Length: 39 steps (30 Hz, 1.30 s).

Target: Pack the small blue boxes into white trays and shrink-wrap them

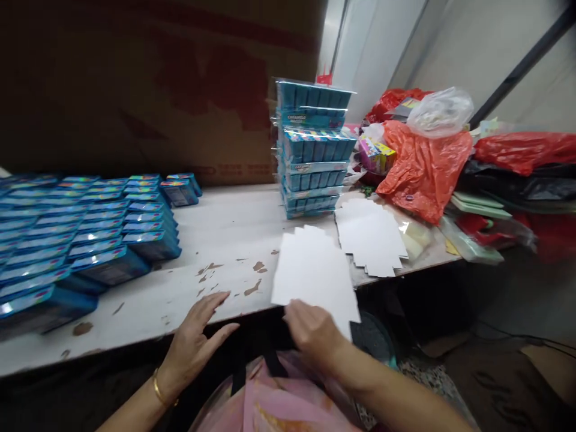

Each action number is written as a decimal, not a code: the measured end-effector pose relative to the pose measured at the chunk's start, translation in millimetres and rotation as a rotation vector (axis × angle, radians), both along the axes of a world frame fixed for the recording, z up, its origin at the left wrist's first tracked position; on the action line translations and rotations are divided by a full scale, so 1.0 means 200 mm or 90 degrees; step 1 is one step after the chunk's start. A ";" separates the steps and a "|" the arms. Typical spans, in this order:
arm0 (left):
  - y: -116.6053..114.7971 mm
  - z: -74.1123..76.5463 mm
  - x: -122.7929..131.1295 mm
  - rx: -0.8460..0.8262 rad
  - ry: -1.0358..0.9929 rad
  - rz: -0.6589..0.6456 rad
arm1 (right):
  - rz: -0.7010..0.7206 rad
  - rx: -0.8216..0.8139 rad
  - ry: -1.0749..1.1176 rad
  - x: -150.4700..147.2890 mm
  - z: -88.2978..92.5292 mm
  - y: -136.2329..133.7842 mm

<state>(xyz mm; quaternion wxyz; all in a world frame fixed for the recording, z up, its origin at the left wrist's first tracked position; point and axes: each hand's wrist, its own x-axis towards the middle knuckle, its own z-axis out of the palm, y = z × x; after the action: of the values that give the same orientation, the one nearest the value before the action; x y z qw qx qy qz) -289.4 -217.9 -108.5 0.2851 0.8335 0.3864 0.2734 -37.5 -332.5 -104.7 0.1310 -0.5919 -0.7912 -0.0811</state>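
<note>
My right hand [317, 333] grips the near edge of a white die-cut cardboard sheet [312, 270] with notched edges. The sheet lies flat over the front of the table, its near corner reaching past the edge. My thumb is hidden under or behind it. My left hand [195, 342] hovers at the table's front edge, thumb and fingers apart, with nothing in it. Just right of the held sheet, a stack of similar white cardboard sheets [371, 237] rests on the table.
Rows of blue boxes [103, 234] cover the left of the white table [225, 240]. Behind the sheets rises a stack of clear-wrapped packs of blue boxes [315, 147]. Red plastic bags [423, 162] are heaped at right. A large brown carton [157, 90] stands at the back.
</note>
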 end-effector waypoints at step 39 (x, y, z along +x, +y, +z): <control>0.20 -0.16 -0.12 0.129 0.200 -0.046 | 0.247 -0.089 0.170 -0.21 -0.43 0.37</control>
<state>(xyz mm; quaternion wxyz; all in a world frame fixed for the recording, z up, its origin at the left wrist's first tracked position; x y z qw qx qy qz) -313.5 -178.3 -141.0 0.1453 0.9037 0.3665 0.1671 -78.8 -257.8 -189.8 0.2068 -0.4418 -0.8693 0.0795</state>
